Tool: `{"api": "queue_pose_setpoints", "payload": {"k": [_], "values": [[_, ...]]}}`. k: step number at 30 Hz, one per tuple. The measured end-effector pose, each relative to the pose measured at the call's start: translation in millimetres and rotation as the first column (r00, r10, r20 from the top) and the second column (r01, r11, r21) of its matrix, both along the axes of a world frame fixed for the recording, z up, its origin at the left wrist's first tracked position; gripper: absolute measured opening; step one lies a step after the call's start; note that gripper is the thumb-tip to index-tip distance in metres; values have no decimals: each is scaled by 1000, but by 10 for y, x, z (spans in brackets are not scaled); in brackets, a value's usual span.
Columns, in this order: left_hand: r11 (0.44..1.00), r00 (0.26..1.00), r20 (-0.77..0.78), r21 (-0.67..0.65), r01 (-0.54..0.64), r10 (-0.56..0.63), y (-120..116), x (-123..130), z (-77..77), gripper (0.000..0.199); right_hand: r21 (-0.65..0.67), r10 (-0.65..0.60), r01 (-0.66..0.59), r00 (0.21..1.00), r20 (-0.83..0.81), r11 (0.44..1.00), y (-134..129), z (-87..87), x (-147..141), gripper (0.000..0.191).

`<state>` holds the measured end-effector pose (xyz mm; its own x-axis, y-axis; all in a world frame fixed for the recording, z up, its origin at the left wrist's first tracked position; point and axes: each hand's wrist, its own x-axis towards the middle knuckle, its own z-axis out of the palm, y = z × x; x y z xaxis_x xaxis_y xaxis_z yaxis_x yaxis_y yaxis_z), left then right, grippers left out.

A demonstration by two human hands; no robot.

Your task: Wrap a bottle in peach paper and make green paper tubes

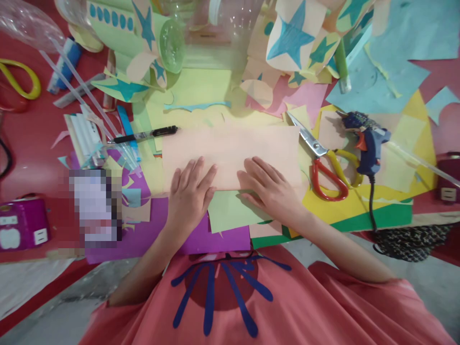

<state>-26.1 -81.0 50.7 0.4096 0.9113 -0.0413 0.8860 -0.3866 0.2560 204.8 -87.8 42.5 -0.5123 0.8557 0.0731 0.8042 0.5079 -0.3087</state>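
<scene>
Paper (230, 148), pale pink, lies in the middle of the frame, long from left to right. Left hand (190, 189) rests flat on it, fingers spread; right hand (268, 184) too, fingers closer together.

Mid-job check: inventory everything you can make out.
Rectangular paper sheet: one, peach, centre
Slim pen: one, black, sheet's upper left
Metal-bladed scissors: one, red-yellow handles, right
Pistol-shaped glue gun: one, blue, right
Loop-handled scissors: one, yellow-red, left edge
Star shapes: several, teal, top
Plastic bottles: several, clear, top
Long sticks: several, translucent, left
Boxy item: one, purple, lower left
Blurred rectangle: one, pale, lower left
Paper pieces: many, mixed, throughout
Shirt: one, coral, bottom
Left hand: one, bare, on sheet
Right hand: one, bare, on sheet
</scene>
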Motion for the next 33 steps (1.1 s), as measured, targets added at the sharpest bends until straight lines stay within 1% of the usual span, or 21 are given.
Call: {"api": "queue_pose_setpoints", "payload": {"k": [3,7,11,14,19,22,25,30,33], "values": [[1000,1000,23,7,-5,5,0,0,-24,46,12,-10,10,1000,14,1000,3,-10,-2,42],[1000,1000,16,-6,-3,3,0,0,-41,46,55,-14,12,1000,23,998,0,-12,-8,41],[1000,1000,19,-25,3,-2,9,-2,-43,46,20,-22,21,1000,21,1000,-10,-23,-11,42],[1000,1000,19,-13,4,-4,14,-3,-37,46,6,-26,26,1000,12,1000,-15,-29,-13,43],[1000,1000,0,-9,12,-12,19,1,-36,45,48,-33,32,999,25,998,-13,-28,-21,41],[1000,1000,-14,-4,23,-23,19,-3,-62,46,52,-30,29,999,34,998,-11,-35,-25,41],[1000,1000,-11,10,19,-19,17,-10,-99,47,85,-25,21,999,46,996,-14,-44,-24,41],[1000,1000,-7,3,14,-14,14,-12,-124,47,64,-33,29,998,53,998,-23,-47,-16,42],[1000,1000,-6,-3,9,-9,11,-7,-125,48,78,-33,29,998,48,997,-20,-42,-14,41]]}}
